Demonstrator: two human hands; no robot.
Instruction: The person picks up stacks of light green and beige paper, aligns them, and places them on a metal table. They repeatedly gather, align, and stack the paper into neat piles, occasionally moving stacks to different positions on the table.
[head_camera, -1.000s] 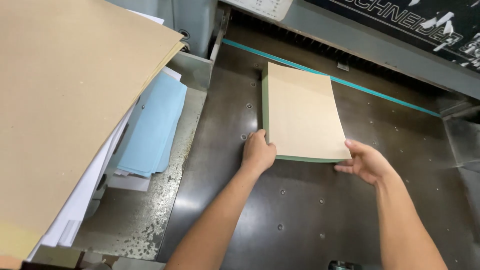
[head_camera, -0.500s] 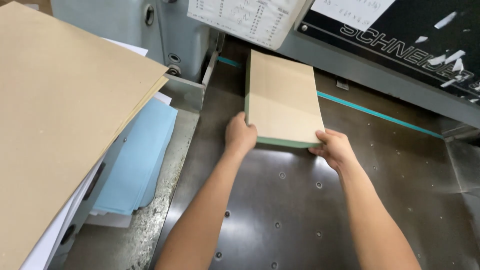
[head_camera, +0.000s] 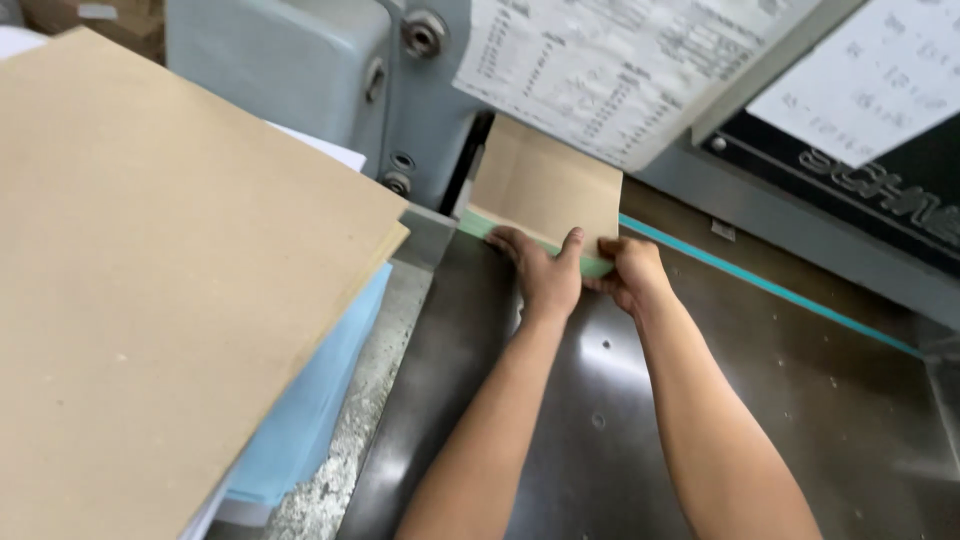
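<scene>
Overhead, mostly: dark grey steel tabletop (head_camera: 760, 420) of a paper-cutting machine, smooth and glossy, dotted with small holes, a teal line running across it toward the back. Grey-blue metal machine housing (head_camera: 290, 80) rises at the rear left, with printed white sheets (head_camera: 620, 70) hanging in front of it. Large flat brown cardboard sheet (head_camera: 170, 290) fills the left side, resting on a stack of pale blue paper (head_camera: 310, 420). Smaller: the brown-topped stack of green-edged paper (head_camera: 545, 190) lies flat on the tabletop, far end tucked in under the hanging sheets, close to the housing. Left hand (head_camera: 545, 270) lies open, palm down, fingers spread against the stack's near green edge. Right hand (head_camera: 630, 270) loosely curled, fingertips touching the same edge just beside it; neither grips anything. Judgement: stack is dense and fairly heavy, the loose sheets liable to fan or skew, sliding easily on steel; best handled flat, pressing squarely on edges.
</scene>
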